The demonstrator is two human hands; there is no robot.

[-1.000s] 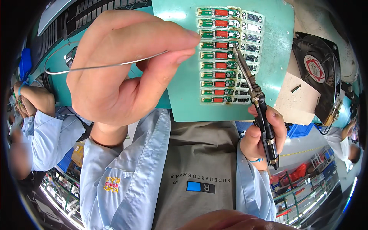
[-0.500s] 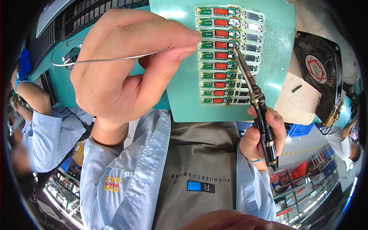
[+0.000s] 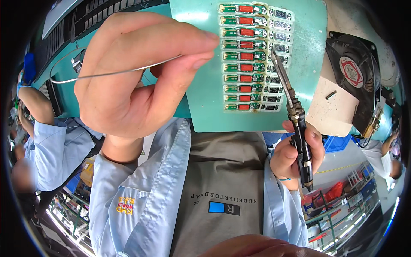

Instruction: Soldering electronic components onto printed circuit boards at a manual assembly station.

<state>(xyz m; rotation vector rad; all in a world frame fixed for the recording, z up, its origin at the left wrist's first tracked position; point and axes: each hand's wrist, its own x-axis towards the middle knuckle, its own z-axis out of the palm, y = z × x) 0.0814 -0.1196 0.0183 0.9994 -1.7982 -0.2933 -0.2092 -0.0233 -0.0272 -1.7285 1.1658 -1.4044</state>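
Observation:
My left hand (image 3: 132,77) pinches a thin silver solder wire (image 3: 115,73) between thumb and forefinger. The wire loops back past my knuckles, and its working end is hidden by the fingertips. My right hand (image 3: 316,145) grips the black handle of a soldering iron (image 3: 295,109). Its metal tip points up and left, over the column of small display modules (image 3: 279,48); whether it touches one I cannot tell. Left of these, several narrow green circuit boards (image 3: 245,67) with red parts lie in slots of a pale green plate (image 3: 209,122).
A black fan (image 3: 355,70) stands at the right, beside a beige board (image 3: 338,113) carrying a small dark piece (image 3: 331,95). Black ribbed trays (image 3: 102,19) lie at the far left. Co-workers sit at both sides; blue bins (image 3: 336,144) are below the bench.
The iron's tip has moved right, from the circuit boards' ends to the display modules. My left hand has drifted slightly left with the wire. The plate sits a little higher in view.

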